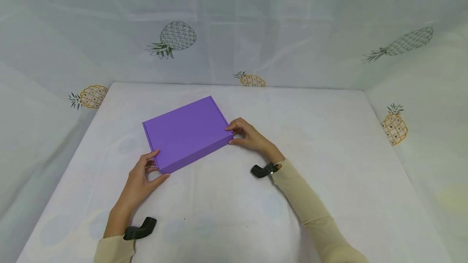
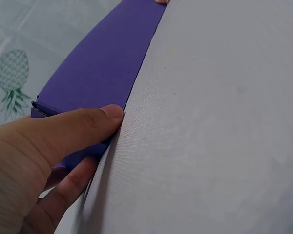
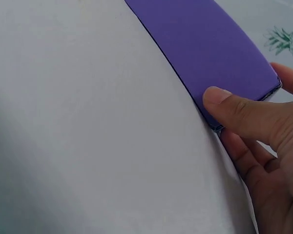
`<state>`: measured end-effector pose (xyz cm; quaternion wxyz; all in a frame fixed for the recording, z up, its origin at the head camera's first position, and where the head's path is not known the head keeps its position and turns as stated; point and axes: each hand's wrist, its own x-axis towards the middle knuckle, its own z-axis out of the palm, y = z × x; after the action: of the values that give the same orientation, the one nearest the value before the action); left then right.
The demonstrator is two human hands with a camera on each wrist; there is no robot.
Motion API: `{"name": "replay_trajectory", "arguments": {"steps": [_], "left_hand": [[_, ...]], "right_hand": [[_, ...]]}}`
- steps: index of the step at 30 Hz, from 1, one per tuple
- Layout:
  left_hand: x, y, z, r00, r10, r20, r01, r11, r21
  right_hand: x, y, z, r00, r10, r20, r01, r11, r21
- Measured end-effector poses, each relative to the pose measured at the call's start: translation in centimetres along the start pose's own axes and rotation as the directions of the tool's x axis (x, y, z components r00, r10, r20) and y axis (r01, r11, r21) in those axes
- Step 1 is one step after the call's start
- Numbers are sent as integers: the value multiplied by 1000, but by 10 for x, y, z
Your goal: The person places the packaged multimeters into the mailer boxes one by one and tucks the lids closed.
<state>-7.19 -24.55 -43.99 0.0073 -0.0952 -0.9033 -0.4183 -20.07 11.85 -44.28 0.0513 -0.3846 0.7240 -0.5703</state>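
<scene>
A flat purple cardboard box [image 1: 186, 131], its lid down, lies at an angle on the white-covered table, left of the middle. My left hand [image 1: 140, 180] grips its near left corner, thumb on the front wall and fingers along the left side. At the near right corner my right hand [image 1: 250, 135] holds the box the same way, with the index finger on the top edge. Both wrist views show a thumb pressed on the purple front wall [image 2: 105, 58], close to the table surface. Some of the other fingers are hidden behind the box corners.
The white cloth [image 1: 329, 133] covers the table, whose back edge meets a pale curtain [image 1: 256, 23] printed with pineapples. Curtains also hang at the left and right sides. Each wrist wears a black strap mount [image 1: 142, 229].
</scene>
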Motion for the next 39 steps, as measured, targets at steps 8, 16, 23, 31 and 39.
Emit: {"name": "replay_trajectory", "arguments": {"steps": [8,16,23,31,39], "left_hand": [[-3,1,0,1000,0,21,-1,1000,27],[-1,0,5,998,-46,-36,46,999,-6],[9,12,7,991,-102,-83,105,994,39],[29,21,10,990,-6,-139,39,971,237],[48,38,15,988,98,-120,-42,916,400]], "right_hand": [[-6,-3,0,1000,-16,16,16,999,33],[-5,1,-8,992,105,73,-116,980,161],[-1,10,-14,966,226,129,-247,951,187],[2,19,-19,945,296,138,-311,944,106],[-21,5,-25,954,272,128,-286,953,100]]}}
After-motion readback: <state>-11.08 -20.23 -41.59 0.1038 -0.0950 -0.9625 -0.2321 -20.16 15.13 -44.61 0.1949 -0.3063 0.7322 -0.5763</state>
